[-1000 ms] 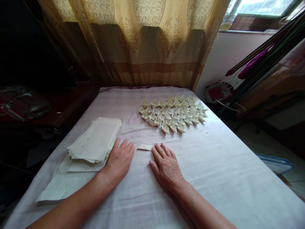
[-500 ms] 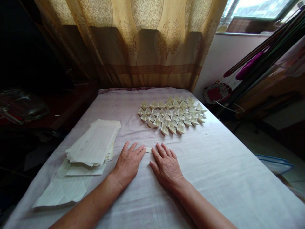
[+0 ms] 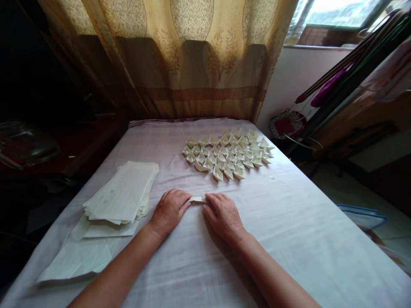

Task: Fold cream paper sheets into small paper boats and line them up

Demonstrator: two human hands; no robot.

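Note:
A small folded piece of cream paper (image 3: 196, 199) lies on the white cloth between my two hands. My left hand (image 3: 169, 210) has its fingers curled and pinches the paper's left end. My right hand (image 3: 222, 214) is curled too and grips the right end. Most of the paper is hidden under the fingertips. Beyond the hands, several small folded paper boats (image 3: 226, 153) lie in rows. A stack of flat cream sheets (image 3: 122, 195) sits to the left of my left hand.
The white cloth covers a table (image 3: 298, 239) that ends at a patterned curtain (image 3: 192, 60). Loose flat sheets (image 3: 77, 256) lie under and in front of the stack. Dark furniture stands on the left; poles and a red bag (image 3: 284, 125) stand on the right.
My left hand has slid right from beside the stack to the folded paper. Both hands went from flat with spread fingers to curled, pinching the paper's two ends.

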